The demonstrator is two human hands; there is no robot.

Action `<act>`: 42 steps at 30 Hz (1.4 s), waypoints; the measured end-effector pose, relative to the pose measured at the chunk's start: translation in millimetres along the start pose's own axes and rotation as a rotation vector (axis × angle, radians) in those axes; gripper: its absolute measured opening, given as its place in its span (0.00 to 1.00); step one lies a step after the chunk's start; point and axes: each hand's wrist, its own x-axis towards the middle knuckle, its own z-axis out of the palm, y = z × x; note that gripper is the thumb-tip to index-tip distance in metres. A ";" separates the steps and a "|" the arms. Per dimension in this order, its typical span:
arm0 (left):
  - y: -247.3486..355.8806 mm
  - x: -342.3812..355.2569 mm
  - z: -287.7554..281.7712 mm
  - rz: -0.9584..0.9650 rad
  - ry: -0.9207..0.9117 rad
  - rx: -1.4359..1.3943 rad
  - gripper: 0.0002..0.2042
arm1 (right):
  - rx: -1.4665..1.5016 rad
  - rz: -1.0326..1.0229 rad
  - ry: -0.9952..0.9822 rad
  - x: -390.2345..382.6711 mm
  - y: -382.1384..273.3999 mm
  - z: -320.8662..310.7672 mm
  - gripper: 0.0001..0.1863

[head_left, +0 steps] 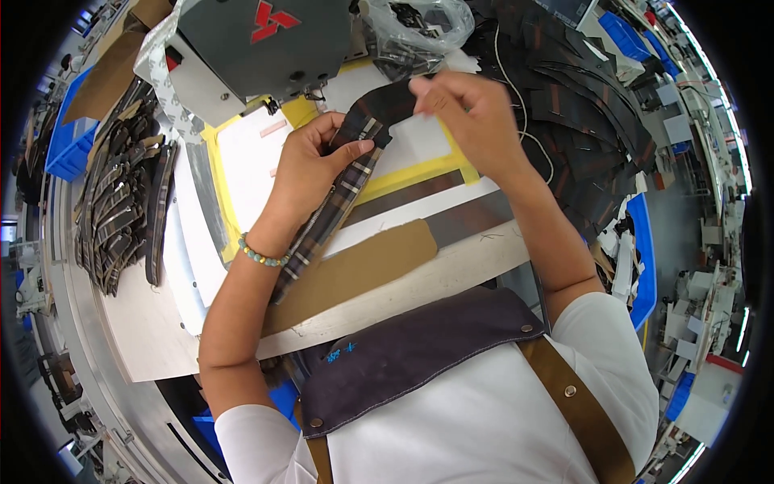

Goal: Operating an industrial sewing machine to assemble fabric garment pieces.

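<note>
My left hand is closed, thumb on top, pinching a plaid fabric strip where it meets a dark curved fabric piece. The strip slants down past my left wrist toward the table's near edge. At the far right end of the dark piece, my right hand has its fingers curled in and closed on the fabric, slightly blurred. Just beyond my left hand stands the sewing machine head, its needle area near the dark piece. Under the fabric lies a white work plate edged with yellow tape.
Plaid strips are heaped at the left. Dark fabric pieces pile up at the right, crossed by a white cord. A clear plastic bag sits behind my hands. A brown board lies along the near edge; a blue bin is at right.
</note>
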 end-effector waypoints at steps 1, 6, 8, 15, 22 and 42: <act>0.2 1.0 1.2 0.008 0.045 -0.066 0.08 | 0.126 0.203 -0.200 -4.1 5.3 -0.3 0.19; -7.8 -1.6 1.6 -0.003 0.073 -0.209 0.11 | 0.308 0.454 -0.282 -27.3 22.3 43.8 0.23; -7.4 -1.6 -0.1 -0.011 0.084 -0.196 0.11 | 0.479 0.513 -0.179 -28.1 13.7 53.1 0.19; -12.1 -2.1 -1.1 0.014 0.093 -0.246 0.10 | 0.633 0.644 -0.238 -30.6 22.8 55.1 0.13; -14.3 -0.6 -1.6 -0.028 0.126 -0.328 0.06 | 0.645 0.640 -0.253 -28.7 22.9 53.6 0.14; -19.9 -4.6 8.9 0.125 0.097 -0.091 0.24 | -0.126 -0.206 0.003 -27.3 12.3 54.2 0.07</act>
